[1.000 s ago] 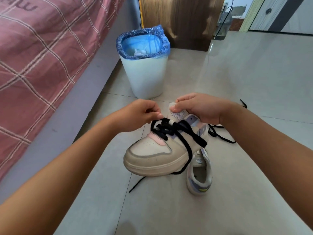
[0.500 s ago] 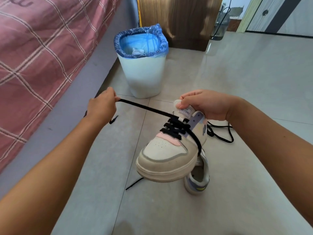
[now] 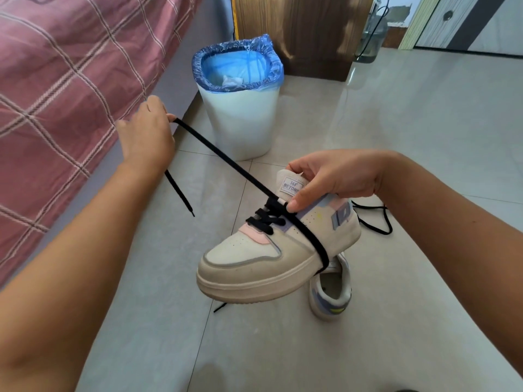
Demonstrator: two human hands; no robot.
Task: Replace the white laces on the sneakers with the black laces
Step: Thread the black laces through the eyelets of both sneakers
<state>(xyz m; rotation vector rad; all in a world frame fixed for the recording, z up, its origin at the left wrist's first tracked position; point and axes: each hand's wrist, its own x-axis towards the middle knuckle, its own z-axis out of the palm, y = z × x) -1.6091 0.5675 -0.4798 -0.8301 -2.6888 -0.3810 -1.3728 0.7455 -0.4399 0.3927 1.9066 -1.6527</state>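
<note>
Sneaker (image 3: 271, 250) is held clear of the floor (image 3: 396, 137), toe tipped down and toward the camera, in front of the white bin (image 3: 240, 120). Upper is cream and beige with a pink panel by the eyelets, a lilac strip, a grey-blue block on the side; thick pale sole. A sewn label is seen on the tongue.

Right hand (image 3: 336, 179): the grip is closed on the tongue and collar, thumb pressed down by the top eyelets.

Black lace (image 3: 226, 161) is threaded through the upper eyelets in crossed rows. One end is drawn taut up and away, toward the bed side of the bin. Left hand (image 3: 147, 134): the grip is pinched on that lace, with the aglet end hanging loose below the hand. The other run is laid across the sneaker's side and dropped under the sole; a tip is seen on the floor beneath.

Second sneaker (image 3: 331, 295) is lying on the floor directly under the held one, opening up, no lace visible in it. Another black lace (image 3: 376, 222) is looped on the floor behind the right wrist, on the side away from the bin.

Bin is lined with a blue bag (image 3: 237, 58); something white is seen inside. Bed with red checked cover (image 3: 56, 80) is beside the bin.
</note>
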